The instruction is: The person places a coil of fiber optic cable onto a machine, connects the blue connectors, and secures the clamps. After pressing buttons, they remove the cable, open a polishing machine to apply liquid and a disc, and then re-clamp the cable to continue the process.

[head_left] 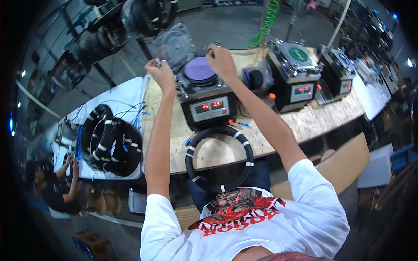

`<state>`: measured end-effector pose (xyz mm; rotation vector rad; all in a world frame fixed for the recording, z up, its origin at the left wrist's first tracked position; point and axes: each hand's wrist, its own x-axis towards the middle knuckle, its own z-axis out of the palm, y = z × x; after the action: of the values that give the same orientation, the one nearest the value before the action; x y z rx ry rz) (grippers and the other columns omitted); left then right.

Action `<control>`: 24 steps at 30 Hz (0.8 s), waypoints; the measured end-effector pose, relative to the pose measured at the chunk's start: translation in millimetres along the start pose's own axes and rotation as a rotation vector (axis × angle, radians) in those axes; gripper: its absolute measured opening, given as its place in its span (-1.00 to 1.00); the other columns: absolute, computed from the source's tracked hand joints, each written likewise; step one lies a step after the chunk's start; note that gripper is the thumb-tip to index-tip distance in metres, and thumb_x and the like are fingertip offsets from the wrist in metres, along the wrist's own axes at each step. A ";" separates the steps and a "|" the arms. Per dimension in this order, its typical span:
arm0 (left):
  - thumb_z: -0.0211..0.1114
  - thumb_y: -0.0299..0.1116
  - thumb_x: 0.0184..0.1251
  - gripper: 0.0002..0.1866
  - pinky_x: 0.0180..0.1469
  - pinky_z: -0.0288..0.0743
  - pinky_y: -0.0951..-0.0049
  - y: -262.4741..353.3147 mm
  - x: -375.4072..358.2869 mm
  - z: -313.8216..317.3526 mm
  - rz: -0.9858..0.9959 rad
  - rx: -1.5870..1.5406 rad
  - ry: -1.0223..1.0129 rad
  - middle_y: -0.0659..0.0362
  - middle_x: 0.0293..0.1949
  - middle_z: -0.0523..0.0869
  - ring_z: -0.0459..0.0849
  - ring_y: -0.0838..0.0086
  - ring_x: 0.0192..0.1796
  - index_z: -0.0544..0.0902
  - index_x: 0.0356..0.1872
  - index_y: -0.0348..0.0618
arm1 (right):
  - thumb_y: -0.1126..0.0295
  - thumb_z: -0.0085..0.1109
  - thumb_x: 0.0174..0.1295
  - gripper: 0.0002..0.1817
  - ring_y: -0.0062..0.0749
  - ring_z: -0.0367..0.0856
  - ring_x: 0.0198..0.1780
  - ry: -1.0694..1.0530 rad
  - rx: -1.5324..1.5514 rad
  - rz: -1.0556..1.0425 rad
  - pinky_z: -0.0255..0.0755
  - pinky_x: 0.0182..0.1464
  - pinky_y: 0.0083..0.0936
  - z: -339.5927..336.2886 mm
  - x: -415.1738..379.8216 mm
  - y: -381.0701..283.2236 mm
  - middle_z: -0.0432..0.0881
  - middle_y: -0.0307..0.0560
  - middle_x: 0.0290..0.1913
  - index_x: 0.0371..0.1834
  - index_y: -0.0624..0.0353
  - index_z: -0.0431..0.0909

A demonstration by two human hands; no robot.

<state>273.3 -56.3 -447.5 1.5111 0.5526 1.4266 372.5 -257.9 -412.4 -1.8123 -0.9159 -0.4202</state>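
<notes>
My left hand [160, 74] is raised at the left rear corner of a black bench machine [208, 102], its fingers pinched on a small pale connector [157, 63]. My right hand [221, 60] hovers over the machine's round purple pad [199, 68], fingers closed on a small metal piece [209, 49]. The machine's front panel shows red digits [212, 105]. A clear round lid [176, 45] stands open behind the pad. A black cable coil with white tape bands [220, 158] lies at the near edge of the wooden bench [300, 122], in front of my body.
Two similar machines [294, 76] [337, 71] stand to the right on the bench. Several banded black coils [111, 141] lie on a white table [126, 93] at the left. Another person [52, 185] crouches at the lower left. A green coiled hose [265, 21] hangs behind.
</notes>
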 end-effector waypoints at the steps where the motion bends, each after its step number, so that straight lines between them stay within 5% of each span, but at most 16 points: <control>1: 0.27 -0.44 0.34 -0.53 0.34 0.32 0.20 20.2 -8.2 3.8 0.062 0.098 -0.024 -0.15 0.16 0.52 0.51 0.10 0.23 0.40 0.24 -0.31 | 0.44 0.20 0.22 -0.78 0.11 0.76 -0.20 0.028 0.016 -0.032 0.59 -0.12 -0.16 0.6 -1.5 1.0 0.75 0.20 -0.29 -0.14 0.29 0.70; 5: 0.27 -0.50 0.27 -0.49 0.45 0.18 0.06 29.2 -19.0 7.7 0.288 0.355 -0.151 -0.26 0.22 0.48 0.39 -0.09 0.35 0.45 0.27 -0.28 | 0.48 0.15 0.25 -0.81 -0.08 0.75 -0.36 0.047 0.069 -0.077 0.55 -0.24 -0.25 -3.6 -6.1 0.7 0.74 0.15 -0.38 -0.19 0.33 0.71; 8: 0.27 -0.52 0.25 -0.46 0.47 0.18 0.06 19.2 -19.9 3.4 0.318 0.465 -0.238 -0.34 0.28 0.41 0.36 -0.18 0.38 0.48 0.31 -0.23 | 0.49 0.11 0.33 -0.80 -0.40 0.69 -0.44 -0.088 0.348 -0.020 0.52 -0.33 -0.43 -13.3 2.8 12.7 0.75 -0.01 -0.40 -0.17 0.34 0.71; 11: 0.26 -0.57 0.25 -0.43 0.49 0.19 0.07 20.2 -18.7 2.6 0.310 0.519 -0.276 -0.36 0.31 0.37 0.33 -0.21 0.41 0.48 0.34 -0.18 | 0.49 0.07 0.38 -0.78 -0.61 0.60 -0.45 -0.135 0.636 0.307 0.48 -0.39 -0.60 -27.5 25.2 40.7 0.74 -0.11 -0.38 -0.10 0.33 0.70; 12: 0.25 -0.58 0.25 -0.42 0.49 0.19 0.07 16.9 -17.0 1.5 0.316 0.533 -0.294 -0.36 0.32 0.36 0.32 -0.22 0.43 0.48 0.36 -0.17 | 0.51 0.05 0.27 -0.75 -0.49 0.67 -0.47 -0.042 0.633 0.260 0.55 -0.45 -0.52 -29.4 35.2 59.8 0.74 -0.07 -0.41 -0.16 0.38 0.71; 16: 0.20 -0.63 0.25 -0.39 0.51 0.19 0.08 33.8 -23.5 1.9 0.243 0.498 -0.323 -0.36 0.36 0.31 0.28 -0.21 0.47 0.46 0.39 -0.14 | 0.50 0.10 0.24 -0.58 -0.43 0.61 -0.57 0.211 0.642 0.599 0.45 -0.60 -0.43 -39.3 79.7 168.4 0.72 0.00 -0.42 0.18 0.35 0.54; 20: 0.14 -0.68 0.25 -0.34 0.54 0.17 0.11 39.2 -20.6 1.8 0.226 0.499 -0.352 -0.28 0.39 0.31 0.29 -0.14 0.50 0.43 0.44 -0.12 | 0.48 0.12 0.29 -0.46 -0.42 0.53 -0.58 0.444 0.499 0.726 0.38 -0.59 -0.45 -40.4 121.3 278.3 0.62 -0.01 -0.44 0.37 0.28 0.36; 24: 0.09 -0.72 0.23 -0.28 0.56 0.17 0.12 48.3 -25.9 3.7 0.151 0.519 -0.344 -0.22 0.40 0.32 0.32 -0.07 0.52 0.40 0.49 -0.09 | 0.50 0.27 0.21 -0.44 -0.36 0.52 -0.55 0.758 0.419 0.786 0.34 -0.60 -0.37 -23.8 160.0 389.6 0.57 -0.03 -0.41 0.28 0.17 0.32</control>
<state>257.8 -100.6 -419.0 2.1987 0.6323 1.1401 771.5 -291.3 -545.2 -1.3113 0.2377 -0.3261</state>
